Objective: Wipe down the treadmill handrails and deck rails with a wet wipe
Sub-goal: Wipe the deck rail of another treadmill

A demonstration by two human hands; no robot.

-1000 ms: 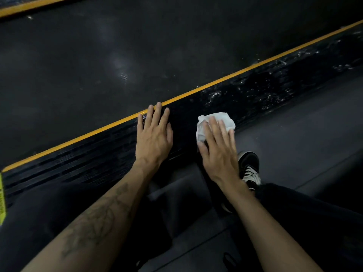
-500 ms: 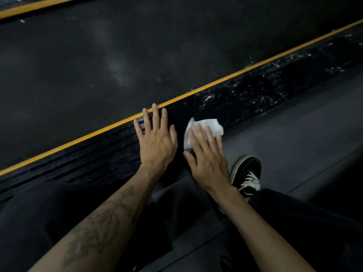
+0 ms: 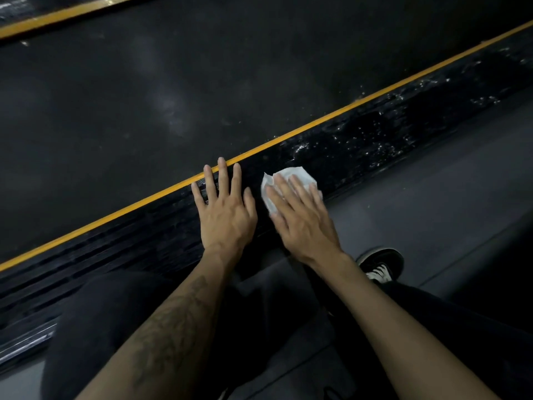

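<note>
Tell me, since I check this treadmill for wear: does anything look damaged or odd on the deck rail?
White specks and wet-looking streaks dot the deck rail right of the wet wipe under the right hand. Damage or moisture: cannot tell.

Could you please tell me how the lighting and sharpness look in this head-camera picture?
Head view: dim overall; wet glints speckle the ribbed black deck rail; the crumpled white wet wipe under the right hand is the brightest spot; the left hand looks sharp; straight edges bow slightly from the wide lens.
</note>
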